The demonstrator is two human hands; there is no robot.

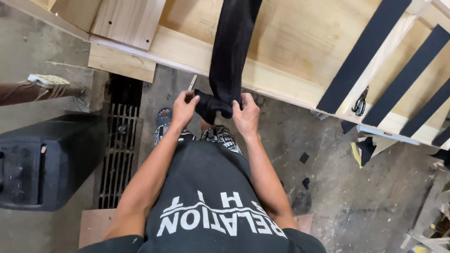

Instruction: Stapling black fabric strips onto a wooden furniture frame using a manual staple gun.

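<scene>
Down from the head camera, over a dark printed shirt [211,206] and two bare forearms: left hand [183,108] and right hand [247,115] both closed, pinching the folded lower end of a long black fabric strip [229,56]. Fingers of each curled tight onto the bunched end, thumbs on top, nothing slack between them. Strip running up and away from the hands, hanging over the front edge of a big pale wooden frame [281,42] and lying across its flat panel, top end cut off by the picture edge.

Over to the right on the same frame: three more black strips [363,54] already laid flat and slanting across the wood, parallel, evenly spaced, looking settled. Dark scissors-like tool [360,104] resting on the frame edge just beside the nearest of them; hard to tell its exact kind.

Progress, judged from this alone: several strips seemingly down and done, this one only draped, its lower end held off the wood, not yet pulled flat or fixed. Whether any fastening holds its far end, cannot tell.

Below, on the grey concrete floor [337,187]: small black offcuts [304,158] scattered near the frame, a metal drain grate [119,154] to the left, a black plastic case [42,164] beside that.
</scene>
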